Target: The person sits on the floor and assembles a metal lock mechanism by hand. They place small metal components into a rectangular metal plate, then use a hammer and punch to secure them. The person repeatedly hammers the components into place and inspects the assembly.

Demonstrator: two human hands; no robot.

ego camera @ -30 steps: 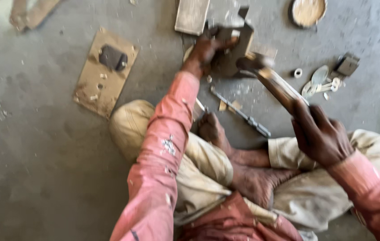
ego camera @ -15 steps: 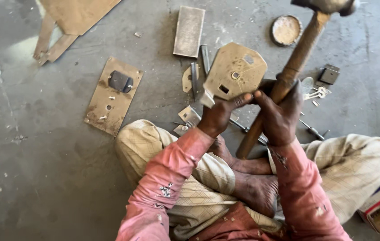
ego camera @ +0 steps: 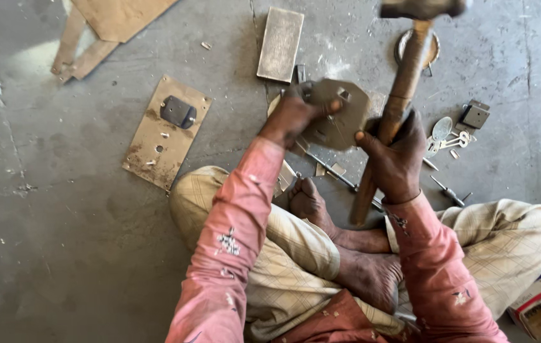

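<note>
Now, line by line:

Left hand: the left hand [ego camera: 292, 115] is gripping the near-left edge of an octagonal metal plate [ego camera: 340, 114], fingers curled over its rim and thumb lying across its face, and is holding it tilted above the floor.

Right hand: the right hand [ego camera: 394, 159] is clenching the wooden handle of a hammer [ego camera: 403, 89] about midway along, with the forefinger reaching out and touching the right edge of the plate.

Hammer: it is standing nearly upright, its dark steel head riding at the top edge of the view and its butt end pointing down between the person's knees.

Plate: it is sitting between the two hands, just left of the hammer handle, with small holes and a raised fitting showing on its face.

Person: sitting cross-legged on the concrete floor [ego camera: 61, 222], bare feet [ego camera: 321, 209] tucked beneath the hands, pink sleeves running up to both wrists.

Floor, left: a brown cardboard piece [ego camera: 156, 146] is lying flat and carrying a dark lock body [ego camera: 177, 111].

Floor, top: a rectangular metal block [ego camera: 280, 43] is lying just beyond the plate.

Floor, right: a bunch of keys [ego camera: 448, 136] and a small grey lock part [ego camera: 475, 114] are lying well apart from the hammer; a screwdriver [ego camera: 449, 190] is resting nearer the right knee.
</note>
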